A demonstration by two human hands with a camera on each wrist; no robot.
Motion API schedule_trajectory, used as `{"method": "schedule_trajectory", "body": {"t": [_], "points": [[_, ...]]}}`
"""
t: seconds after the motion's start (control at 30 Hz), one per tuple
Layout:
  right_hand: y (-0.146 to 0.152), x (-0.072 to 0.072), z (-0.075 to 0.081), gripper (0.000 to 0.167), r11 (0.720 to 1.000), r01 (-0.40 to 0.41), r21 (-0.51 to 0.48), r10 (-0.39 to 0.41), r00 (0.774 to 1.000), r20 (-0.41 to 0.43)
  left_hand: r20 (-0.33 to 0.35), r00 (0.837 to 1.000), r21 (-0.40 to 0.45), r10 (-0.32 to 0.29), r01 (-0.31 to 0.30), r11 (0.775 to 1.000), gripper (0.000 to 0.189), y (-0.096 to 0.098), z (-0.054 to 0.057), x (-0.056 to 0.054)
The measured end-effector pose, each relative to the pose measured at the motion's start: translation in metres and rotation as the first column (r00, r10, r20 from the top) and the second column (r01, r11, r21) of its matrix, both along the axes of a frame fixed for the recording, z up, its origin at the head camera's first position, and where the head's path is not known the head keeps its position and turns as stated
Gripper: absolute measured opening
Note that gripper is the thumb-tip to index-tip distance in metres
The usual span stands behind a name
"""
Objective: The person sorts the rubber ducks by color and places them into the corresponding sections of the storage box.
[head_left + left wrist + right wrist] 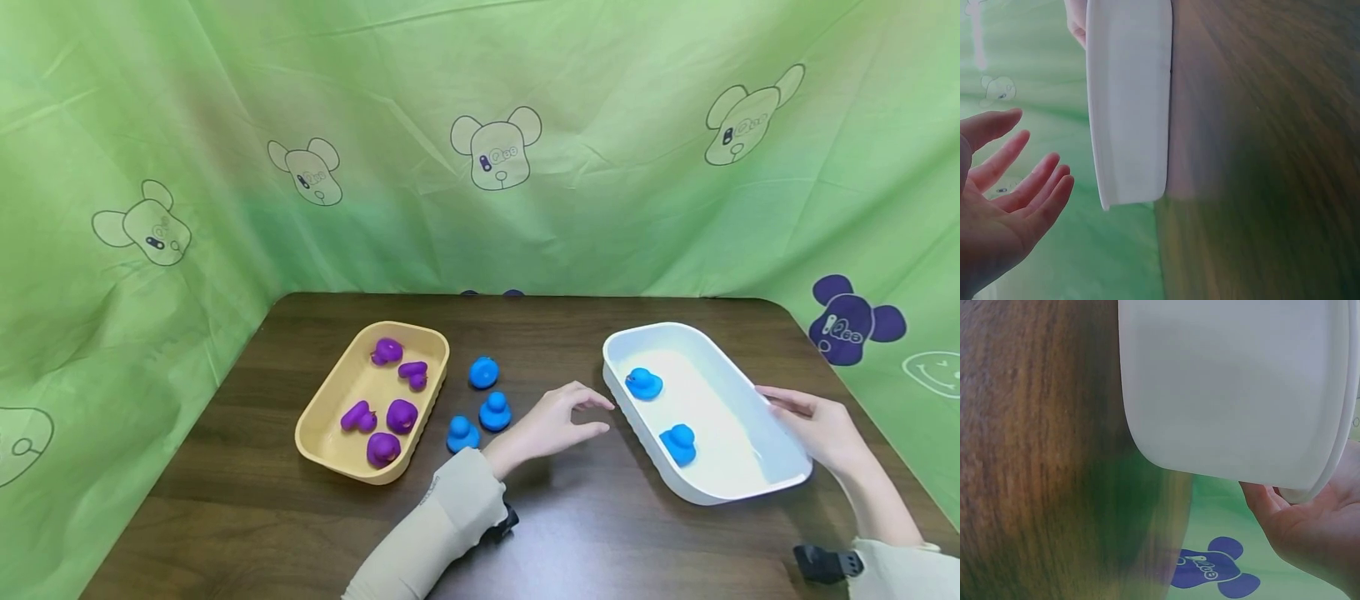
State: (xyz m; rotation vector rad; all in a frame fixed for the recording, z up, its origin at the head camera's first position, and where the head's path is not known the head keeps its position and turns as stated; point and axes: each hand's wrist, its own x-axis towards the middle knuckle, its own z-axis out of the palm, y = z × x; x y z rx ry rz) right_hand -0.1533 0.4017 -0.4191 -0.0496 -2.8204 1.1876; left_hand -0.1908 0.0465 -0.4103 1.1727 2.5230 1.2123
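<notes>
My left hand [558, 418] hovers over the table just left of the white tray [701, 497], its fingers loosely bent and holding nothing. The left wrist view shows the fingers [1044, 203] apart from the tray's wall. On the tray's right side, my right hand [821, 429] grips the rim, as the right wrist view also shows with the hand [1310, 528] at the tray's edge. Inside the tray lie two blue rubber ducks, one farther back [643, 383] and one nearer [678, 445]. Three more blue ducks [495, 412] are on the table left of my left hand.
A yellow tray [322, 457] on the left holds several purple rubber ducks [383, 450]. Both trays stand on a dark wooden table [225, 517]. Green cloth [390, 242] with printed bear faces hangs behind the table and at its sides.
</notes>
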Motion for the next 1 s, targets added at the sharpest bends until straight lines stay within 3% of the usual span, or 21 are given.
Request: {"method": "schedule_trajectory", "body": {"t": [0.23, 0.5, 0.77, 1.0], "points": [[0.000, 0.000, 0.001, 0.028, 1.000, 0.000, 0.008, 0.000, 1.000, -0.008, 0.034, 0.999, 0.011, 0.033, -0.033, 0.999, 0.028, -0.016, -0.001, 0.000], [-0.002, 0.001, 0.000, 0.026, 0.999, 0.010, 0.035, -0.010, 1.000, -0.003, 0.025, 0.998, -0.003, 0.056, -0.056, 0.998, 0.028, -0.033, -0.001, 0.002], [-0.001, 0.002, 0.000, 0.024, 0.999, 0.010, 0.041, -0.010, 1.000, -0.010, -0.038, 0.996, -0.047, 0.076, -0.077, 0.996, 0.027, -0.050, 0.002, 0.007], [-0.002, 0.001, 0.001, 0.032, 0.998, 0.010, 0.054, -0.010, 1.000, 0.000, -0.082, 0.992, -0.022, 0.098, -0.100, 0.995, 0.025, -0.067, -0.001, 0.013]]}}
